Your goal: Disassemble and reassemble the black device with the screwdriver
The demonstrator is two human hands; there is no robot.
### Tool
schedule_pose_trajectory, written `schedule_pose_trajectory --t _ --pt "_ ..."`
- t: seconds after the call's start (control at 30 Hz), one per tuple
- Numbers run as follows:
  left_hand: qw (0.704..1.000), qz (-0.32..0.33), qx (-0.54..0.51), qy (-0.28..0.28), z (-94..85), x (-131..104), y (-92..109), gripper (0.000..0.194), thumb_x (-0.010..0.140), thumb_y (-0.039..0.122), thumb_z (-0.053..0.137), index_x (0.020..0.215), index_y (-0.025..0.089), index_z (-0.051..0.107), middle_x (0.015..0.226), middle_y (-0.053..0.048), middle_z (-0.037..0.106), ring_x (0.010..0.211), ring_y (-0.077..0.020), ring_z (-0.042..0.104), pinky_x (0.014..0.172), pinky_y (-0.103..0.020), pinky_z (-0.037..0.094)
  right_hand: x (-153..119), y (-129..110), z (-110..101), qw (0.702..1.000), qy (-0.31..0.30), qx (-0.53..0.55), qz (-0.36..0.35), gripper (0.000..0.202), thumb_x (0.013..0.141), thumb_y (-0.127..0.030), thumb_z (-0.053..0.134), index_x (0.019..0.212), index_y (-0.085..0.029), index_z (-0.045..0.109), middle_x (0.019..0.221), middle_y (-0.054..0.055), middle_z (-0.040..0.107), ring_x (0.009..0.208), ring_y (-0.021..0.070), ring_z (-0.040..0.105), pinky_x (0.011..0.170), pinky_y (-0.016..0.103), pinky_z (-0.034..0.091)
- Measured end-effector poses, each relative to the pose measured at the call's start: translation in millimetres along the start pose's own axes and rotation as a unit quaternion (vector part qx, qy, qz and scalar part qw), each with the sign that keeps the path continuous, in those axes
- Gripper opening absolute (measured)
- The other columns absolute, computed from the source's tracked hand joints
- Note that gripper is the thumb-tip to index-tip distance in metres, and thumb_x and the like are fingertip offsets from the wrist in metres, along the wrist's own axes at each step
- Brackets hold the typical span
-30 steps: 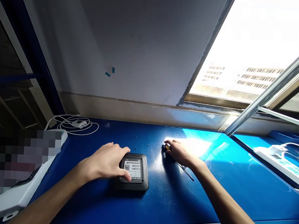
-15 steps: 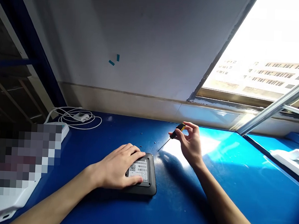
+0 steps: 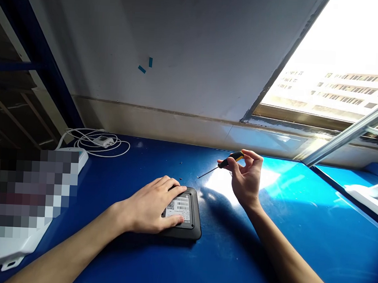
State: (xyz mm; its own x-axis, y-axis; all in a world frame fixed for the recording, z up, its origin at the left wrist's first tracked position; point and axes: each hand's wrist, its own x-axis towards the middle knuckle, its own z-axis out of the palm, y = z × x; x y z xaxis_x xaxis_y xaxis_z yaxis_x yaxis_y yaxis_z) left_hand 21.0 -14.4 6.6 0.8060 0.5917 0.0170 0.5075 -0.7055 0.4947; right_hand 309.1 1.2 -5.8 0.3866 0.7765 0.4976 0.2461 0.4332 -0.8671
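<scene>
My left hand (image 3: 152, 205) lies across a black flat box-shaped device (image 3: 196, 226) with its label side up, thumb and forefinger spread over its top and other fingers over the far edge. The device's left part is hidden under the hand. My right hand (image 3: 247, 178) pinches a screwdriver (image 3: 232, 160) by its black-and-yellow handle. Its thin shaft slants down to the left, tip close to the table beyond the device. Two tiny dark screws, a nearer screw (image 3: 180, 178) and a farther screw (image 3: 180, 162), lie left of the tip. Whether a screw sits on the tip, I cannot tell.
A white cable (image 3: 121, 155) with a white adapter (image 3: 103, 141) lies coiled at the back left of the blue table (image 3: 201, 269). White plastic trays stand left (image 3: 14, 250) and right (image 3: 366, 195). A metal bar (image 3: 335, 136) slants up at the right, near the window.
My right hand has shifted right and tilted the screwdriver flatter, its tip now where a third small screw lay. My left hand stays on the device. The view has shifted slightly.
</scene>
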Motion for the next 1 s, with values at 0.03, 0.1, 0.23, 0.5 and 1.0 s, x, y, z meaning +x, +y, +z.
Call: schedule_pose_trajectory --t 0.03,0.1,0.23,0.5,1.0 --pt "1.000 0.001 0.000 0.000 0.2 0 0 0.067 0.094 0.051 0.064 0.151 0.021 0.048 0.141 -0.011 0.057 0.130 -0.0319 0.052 0.115 -0.047 0.043 -1 -1 0 1.000 0.003 0.007 0.007 0.054 0.082 -0.052 0.078 0.114 -0.029 0.041 0.102 -0.002 0.055 0.064 0.0177 0.076 0.077 0.047 0.069" --pt "1.000 0.004 0.002 0.004 1.1 0 -1 0.066 0.094 0.050 0.065 0.151 0.021 0.048 0.141 -0.011 0.057 0.130 -0.0317 0.052 0.115 -0.047 0.042 -2 -2 -1 0.999 0.004 0.021 0.027 0.055 0.082 -0.054 0.078 0.115 -0.028 0.043 0.099 -0.004 0.056 0.062 0.0166 0.075 0.075 0.046 0.070" --pt "1.000 0.006 0.006 0.009 3.2 1 -2 0.066 0.094 0.049 0.065 0.151 0.021 0.048 0.140 -0.011 0.057 0.129 -0.0319 0.052 0.114 -0.048 0.043 -6 -3 -2 0.997 -0.011 0.047 0.066 0.054 0.081 -0.054 0.080 0.115 -0.027 0.047 0.092 -0.005 0.063 0.063 0.0168 0.076 0.072 0.043 0.070" --pt "1.000 0.004 0.011 0.004 3.8 2 2 0.067 0.094 0.043 0.066 0.153 0.019 0.046 0.145 -0.012 0.056 0.134 -0.0329 0.051 0.116 -0.049 0.043 -13 -7 6 0.993 -0.027 0.062 0.092 0.056 0.076 -0.053 0.086 0.109 -0.026 0.049 0.086 -0.006 0.067 0.061 0.0182 0.077 0.058 0.034 0.069" --pt "0.999 0.014 0.047 0.000 7.9 1 1 0.062 0.096 0.043 0.064 0.154 0.028 0.048 0.159 -0.014 0.046 0.145 -0.0373 0.044 0.119 -0.058 0.039 -17 -7 11 0.996 -0.012 0.052 0.069 0.055 0.076 -0.050 0.086 0.107 -0.026 0.048 0.086 -0.007 0.063 0.062 0.0196 0.078 0.058 0.037 0.070"
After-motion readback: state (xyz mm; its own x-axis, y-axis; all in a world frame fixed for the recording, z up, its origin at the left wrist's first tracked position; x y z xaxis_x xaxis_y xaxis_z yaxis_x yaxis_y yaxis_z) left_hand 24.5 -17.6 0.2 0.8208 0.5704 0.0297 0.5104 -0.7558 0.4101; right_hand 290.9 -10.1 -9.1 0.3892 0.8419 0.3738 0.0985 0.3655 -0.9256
